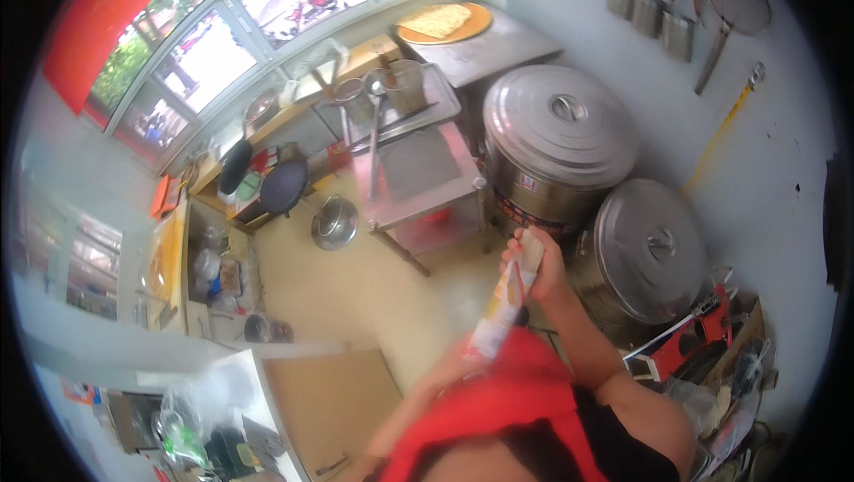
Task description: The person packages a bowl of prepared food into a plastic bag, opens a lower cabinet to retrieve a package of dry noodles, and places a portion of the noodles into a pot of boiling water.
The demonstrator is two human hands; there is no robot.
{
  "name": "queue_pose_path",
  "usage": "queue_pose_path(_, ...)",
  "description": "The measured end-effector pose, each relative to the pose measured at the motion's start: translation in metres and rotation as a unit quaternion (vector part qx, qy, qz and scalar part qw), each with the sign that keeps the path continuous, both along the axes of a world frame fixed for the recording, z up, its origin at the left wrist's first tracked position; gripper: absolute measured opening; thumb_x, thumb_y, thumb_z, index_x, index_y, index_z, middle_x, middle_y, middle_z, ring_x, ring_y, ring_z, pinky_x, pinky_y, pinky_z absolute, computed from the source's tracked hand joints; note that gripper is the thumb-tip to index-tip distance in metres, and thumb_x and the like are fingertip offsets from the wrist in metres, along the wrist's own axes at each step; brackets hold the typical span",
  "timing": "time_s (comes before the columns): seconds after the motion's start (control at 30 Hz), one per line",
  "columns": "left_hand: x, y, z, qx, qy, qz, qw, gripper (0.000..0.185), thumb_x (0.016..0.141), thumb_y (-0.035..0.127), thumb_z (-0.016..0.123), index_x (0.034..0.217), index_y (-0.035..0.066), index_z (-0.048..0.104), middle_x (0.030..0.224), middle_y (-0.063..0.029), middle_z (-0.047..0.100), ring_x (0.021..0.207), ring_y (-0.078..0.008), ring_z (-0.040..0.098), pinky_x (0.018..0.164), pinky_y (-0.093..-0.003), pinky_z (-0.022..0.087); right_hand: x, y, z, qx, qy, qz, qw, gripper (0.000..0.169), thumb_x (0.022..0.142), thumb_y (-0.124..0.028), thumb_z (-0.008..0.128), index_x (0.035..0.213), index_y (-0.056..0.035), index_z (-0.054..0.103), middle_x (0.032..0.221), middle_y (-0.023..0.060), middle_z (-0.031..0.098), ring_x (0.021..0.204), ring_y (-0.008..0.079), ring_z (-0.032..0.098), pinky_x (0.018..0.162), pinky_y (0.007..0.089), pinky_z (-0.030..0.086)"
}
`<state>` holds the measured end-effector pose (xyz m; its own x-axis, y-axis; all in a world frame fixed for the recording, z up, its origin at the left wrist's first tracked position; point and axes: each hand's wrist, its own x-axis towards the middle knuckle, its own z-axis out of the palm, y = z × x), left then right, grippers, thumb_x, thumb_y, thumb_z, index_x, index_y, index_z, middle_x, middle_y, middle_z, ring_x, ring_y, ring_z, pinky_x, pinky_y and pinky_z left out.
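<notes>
A long printed plastic packet (pixel 497 315) with red and yellow marks slants up from my chest. Pale, straight strands, probably dried noodles (pixel 532 250), show at its upper end. My right hand (pixel 550 268) grips that end from the right. On the other side the fingers of my left hand (pixel 510 252) curl around it, partly hidden behind the packet. Just beyond my hands stands a large steel stockpot with its lid (pixel 560 125) on. A second lidded pot (pixel 650 252) is close to my right forearm.
Ahead, a steel table (pixel 420 162) carries a ladle (pixel 375 142) and a tray with strainer baskets (pixel 403 85). A flatbread (pixel 437 20) lies on a round board at the window. A pot lid (pixel 335 222) is low beside the table. Boxes and bags (pixel 727 375) crowd the right.
</notes>
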<state>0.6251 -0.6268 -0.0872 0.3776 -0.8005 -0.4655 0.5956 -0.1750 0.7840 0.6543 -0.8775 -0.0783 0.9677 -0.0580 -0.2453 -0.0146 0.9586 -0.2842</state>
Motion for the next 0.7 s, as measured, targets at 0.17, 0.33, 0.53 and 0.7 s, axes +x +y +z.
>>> queue_pose_path(0.17,0.044,-0.044,0.008,0.063,-0.011,-0.046,0.997,0.065,0.075,0.005,0.069,0.134,0.005,0.043,0.103,-0.0037,0.059,0.092,-0.0133,0.058,0.082,-0.0274,0.047,0.022,-0.046,0.006,0.058,-0.008,-0.037,0.998,0.024,0.092,-0.033,0.05,0.092,-0.0097,0.056,0.077,0.0052,0.057,0.072,0.0231,0.057,0.067,0.04,0.047)
queue_pose_path(0.33,0.087,-0.104,0.016,0.088,-0.021,-0.093,0.992,0.061,0.075,0.006,0.064,0.132,0.006,0.045,0.101,-0.0013,0.057,0.086,-0.0112,0.055,0.076,-0.026,0.047,0.042,-0.108,-0.012,0.047,-0.029,-0.083,0.995,0.033,0.096,-0.041,0.047,0.097,-0.0095,0.057,0.077,0.0048,0.058,0.071,0.0224,0.057,0.067,0.0395,0.048)
queue_pose_path(0.53,0.117,-0.152,-0.002,0.069,0.003,-0.159,0.985,0.056,0.074,0.007,0.065,0.127,0.006,0.046,0.098,-0.0013,0.057,0.084,-0.0122,0.055,0.074,-0.0269,0.046,0.042,-0.142,-0.024,0.038,-0.049,-0.178,0.982,0.058,0.094,-0.059,0.04,0.118,-0.0076,0.051,0.091,0.0048,0.06,0.081,0.0186,0.059,0.073,0.0361,0.05)
queue_pose_path(0.7,0.128,-0.189,-0.001,0.046,0.025,-0.171,0.984,0.052,0.077,0.01,0.068,0.123,0.004,0.046,0.097,-0.0024,0.057,0.084,-0.0135,0.056,0.072,-0.0272,0.046,0.031,-0.124,-0.023,-0.06,0.008,-0.237,0.97,0.077,0.087,-0.07,0.041,0.132,-0.0072,0.042,0.097,0.0039,0.057,0.085,0.0191,0.057,0.075,0.0375,0.05)
